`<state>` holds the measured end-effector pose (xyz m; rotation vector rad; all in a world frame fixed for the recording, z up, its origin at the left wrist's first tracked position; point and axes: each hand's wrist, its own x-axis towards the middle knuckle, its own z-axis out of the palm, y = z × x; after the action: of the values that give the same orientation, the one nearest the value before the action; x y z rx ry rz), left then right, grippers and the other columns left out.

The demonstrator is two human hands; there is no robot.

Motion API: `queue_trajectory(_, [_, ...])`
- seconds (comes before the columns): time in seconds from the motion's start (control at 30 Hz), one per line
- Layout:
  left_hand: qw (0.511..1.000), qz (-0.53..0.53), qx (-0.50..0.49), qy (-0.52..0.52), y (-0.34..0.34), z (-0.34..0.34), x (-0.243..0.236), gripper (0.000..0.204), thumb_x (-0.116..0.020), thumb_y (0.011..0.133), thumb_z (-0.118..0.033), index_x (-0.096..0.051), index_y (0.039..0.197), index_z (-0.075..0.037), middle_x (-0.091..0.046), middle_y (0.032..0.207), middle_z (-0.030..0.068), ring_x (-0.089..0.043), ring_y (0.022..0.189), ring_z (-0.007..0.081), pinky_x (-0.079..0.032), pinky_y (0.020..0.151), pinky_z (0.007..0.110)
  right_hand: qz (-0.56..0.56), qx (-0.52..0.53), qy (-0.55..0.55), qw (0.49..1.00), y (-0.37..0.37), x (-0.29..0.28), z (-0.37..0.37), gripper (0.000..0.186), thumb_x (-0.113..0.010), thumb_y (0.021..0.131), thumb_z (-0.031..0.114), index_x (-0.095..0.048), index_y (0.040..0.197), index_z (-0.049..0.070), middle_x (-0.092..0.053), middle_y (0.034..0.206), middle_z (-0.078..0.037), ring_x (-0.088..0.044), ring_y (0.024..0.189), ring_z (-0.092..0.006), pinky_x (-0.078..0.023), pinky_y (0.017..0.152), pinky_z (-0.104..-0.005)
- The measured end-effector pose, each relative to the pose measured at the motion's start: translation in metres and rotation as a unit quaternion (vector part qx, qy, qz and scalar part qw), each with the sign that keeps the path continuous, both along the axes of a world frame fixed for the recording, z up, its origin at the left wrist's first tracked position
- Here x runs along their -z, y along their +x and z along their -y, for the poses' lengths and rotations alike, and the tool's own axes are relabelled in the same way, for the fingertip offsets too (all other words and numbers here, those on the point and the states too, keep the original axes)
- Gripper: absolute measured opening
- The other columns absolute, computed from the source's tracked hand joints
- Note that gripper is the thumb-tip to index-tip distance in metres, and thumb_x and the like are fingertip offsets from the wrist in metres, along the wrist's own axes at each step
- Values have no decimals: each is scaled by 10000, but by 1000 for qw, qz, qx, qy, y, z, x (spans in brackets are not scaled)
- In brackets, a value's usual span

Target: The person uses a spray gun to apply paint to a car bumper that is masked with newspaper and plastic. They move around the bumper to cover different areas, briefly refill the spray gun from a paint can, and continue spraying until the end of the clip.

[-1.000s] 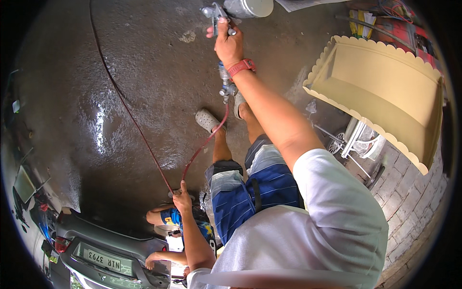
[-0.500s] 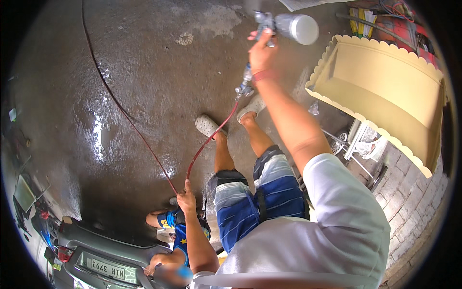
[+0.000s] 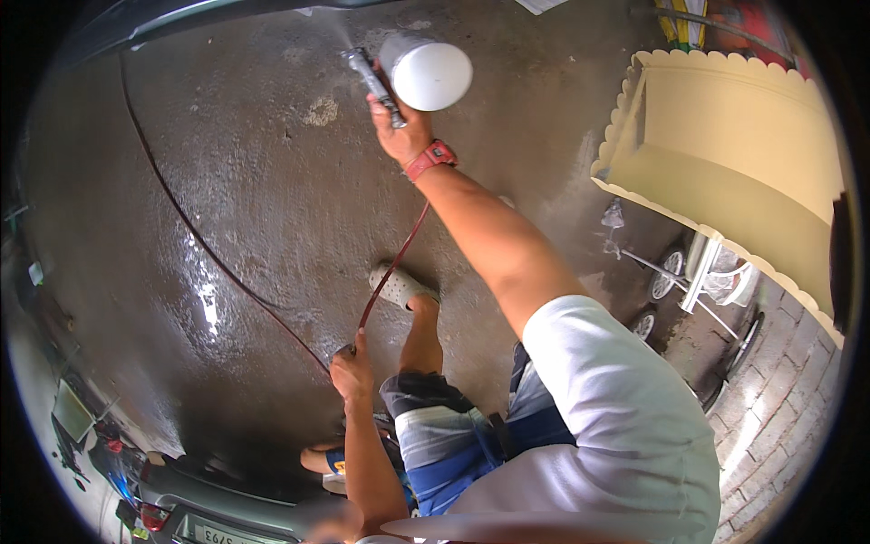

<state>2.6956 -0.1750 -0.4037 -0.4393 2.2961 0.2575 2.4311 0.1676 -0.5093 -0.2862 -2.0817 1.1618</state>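
My right hand, stretched far ahead, is closed round the handle of a spray gun. A whitish cup is fixed to the gun, and a faint mist shows off its nozzle. From behind my right forearm a thin red air hose comes down to my left hand. My left fingers are wrapped round that hose, low and near my body. Beyond the left hand, the hose runs off to the far left. Ahead of the nozzle is the edge of a dark glossy vehicle panel.
A cream scalloped-edge canopy or bin stands at right, over a wheeled white frame. The concrete floor looks wet. Behind me at lower left are a grey car and part of another person.
My right hand has swung left with the spray gun, turning it. The dark vehicle panel has come into view at the top. My left hand keeps hold of the hose.
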Motion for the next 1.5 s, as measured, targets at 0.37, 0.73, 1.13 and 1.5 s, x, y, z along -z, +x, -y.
queue_trajectory(0.37, [975, -180, 133, 10, -81, -133, 79, 677, -693, 1020, -563, -757, 722, 41, -703, 719, 279, -722, 708, 482, -554, 664, 540, -93, 53, -153, 982, 25, 45, -223, 504, -523, 1133, 382, -622, 1478, 27, -771, 971, -61, -670, 708, -116, -521, 614, -279])
queue_trajectory(0.73, [966, -231, 97, -63, -90, -111, 72, 754, -637, 1041, -609, -756, 801, 95, -660, 689, 302, -665, 674, 490, -491, 670, 563, -147, 128, -291, 937, 23, 69, -257, 545, -443, 1154, 470, -727, 1030, 21, -776, 898, -59, -605, 568, -106, -469, 524, -279])
queue_trajectory(1.13, [967, -181, 111, -142, -30, -56, 12, 757, -682, 991, -642, -733, 739, 69, -670, 693, 305, -701, 688, 494, -508, 685, 584, 54, -167, -363, 915, 70, -2, -140, 612, -597, 1041, 639, -732, 1428, 185, -804, 969, -140, -752, 891, -235, -588, 806, -405])
queue_trajectory(1.5, [991, -94, 76, -56, 19, -109, -26, 798, -638, 999, -679, -737, 776, 81, -668, 719, 318, -687, 706, 498, -505, 714, 570, 61, 173, -235, 954, 94, -114, -322, 585, -596, 1075, 569, -772, 1055, 12, -792, 794, -110, -784, 731, -249, -592, 675, -407])
